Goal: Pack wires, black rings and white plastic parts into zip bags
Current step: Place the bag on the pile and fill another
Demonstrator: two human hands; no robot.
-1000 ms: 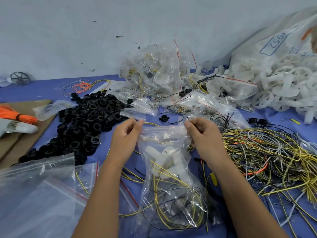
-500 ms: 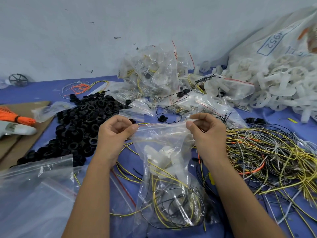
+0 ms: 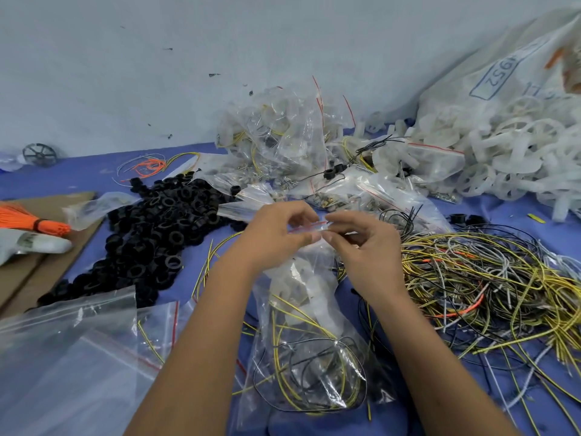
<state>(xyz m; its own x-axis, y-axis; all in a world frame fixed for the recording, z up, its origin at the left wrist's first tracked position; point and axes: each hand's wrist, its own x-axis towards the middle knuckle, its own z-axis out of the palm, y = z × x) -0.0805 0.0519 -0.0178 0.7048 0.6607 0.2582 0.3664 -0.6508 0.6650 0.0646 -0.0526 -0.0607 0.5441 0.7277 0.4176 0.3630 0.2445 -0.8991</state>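
Note:
A clear zip bag hangs in front of me, filled with yellow and black wires and white plastic parts. My left hand and my right hand both pinch its red-striped zip top, fingertips almost touching in the middle. A heap of black rings lies to the left. Loose yellow, black and grey wires are tangled on the right. White plastic parts spill from a big white sack at the far right.
Filled zip bags pile up against the wall behind my hands. Empty zip bags lie at the lower left. Cardboard with an orange wire bundle sits at the left on the blue cloth.
Both hands have slid inward along the bag's top from its two corners and now meet at the middle of the zip. The bag has lifted slightly.

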